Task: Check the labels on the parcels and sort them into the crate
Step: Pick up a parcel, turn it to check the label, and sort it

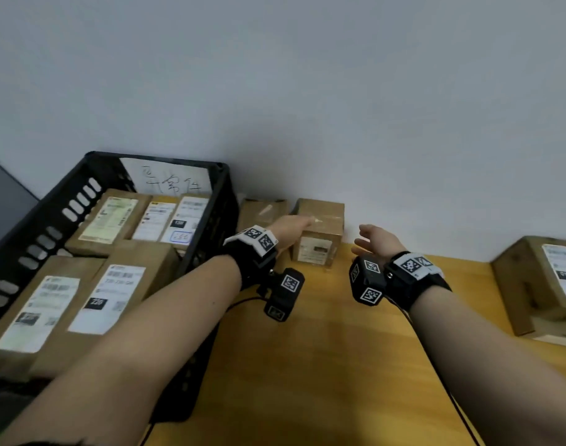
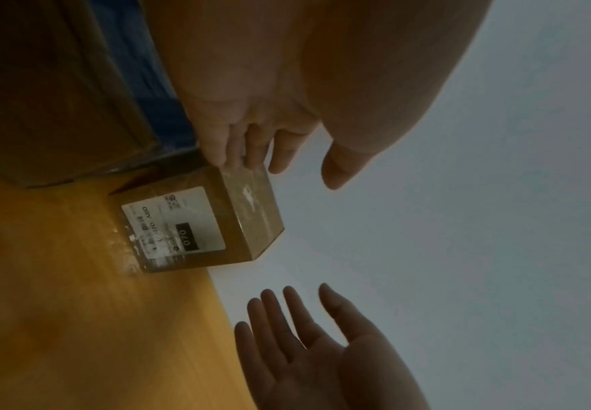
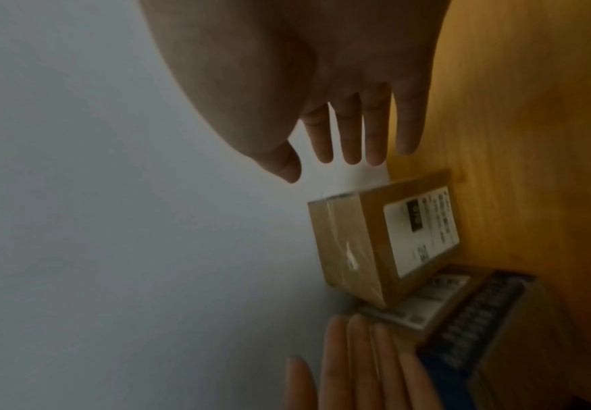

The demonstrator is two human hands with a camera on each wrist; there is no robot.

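Head: small parcel (image 1: 318, 235) on bench (image 1: 307, 365) against wall, right of crate (image 1: 49, 226); left hand (image 1: 291, 225) fingers straight, touching its top. Left wrist: label faces out, stiff taped cardboard, probably light. Right wrist: right hand (image 3: 339, 111) spread wide, empty; grip opposite sides.

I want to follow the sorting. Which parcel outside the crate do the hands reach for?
The small cardboard parcel standing against the wall, its label reading 070. The left hand touches its top and the right hand is open beside it; the other loose parcels are untouched.
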